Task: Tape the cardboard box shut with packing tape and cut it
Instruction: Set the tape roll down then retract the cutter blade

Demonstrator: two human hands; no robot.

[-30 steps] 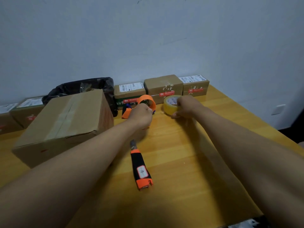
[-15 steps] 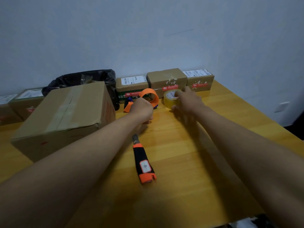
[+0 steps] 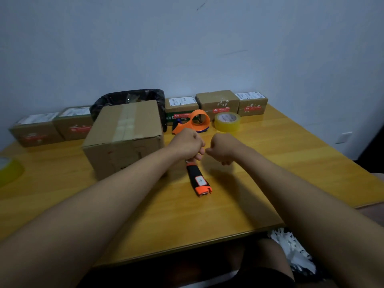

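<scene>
A large cardboard box [image 3: 124,138] stands left of centre on the wooden table [image 3: 280,154], its top seam covered by a strip of clear tape. Behind my hands lie an orange tape dispenser [image 3: 199,121] and a yellowish packing tape roll [image 3: 227,121], both untouched. An orange-and-black utility knife [image 3: 199,180] lies on the table with its blade end hidden under my left hand [image 3: 187,144]. That hand is curled into a fist. My right hand [image 3: 224,149] is also fisted, almost touching the left. Neither hand visibly holds anything.
Several small labelled parcels [image 3: 218,102] line the wall at the back. A black plastic bag [image 3: 128,98] sits behind the big box. Another yellowish tape roll [image 3: 9,171] lies at the far left edge. The table's front edge is close to my body.
Both hands have drawn back from the dispenser and the tape roll toward me and closed into fists above the knife. The roll and dispenser stay where they were.
</scene>
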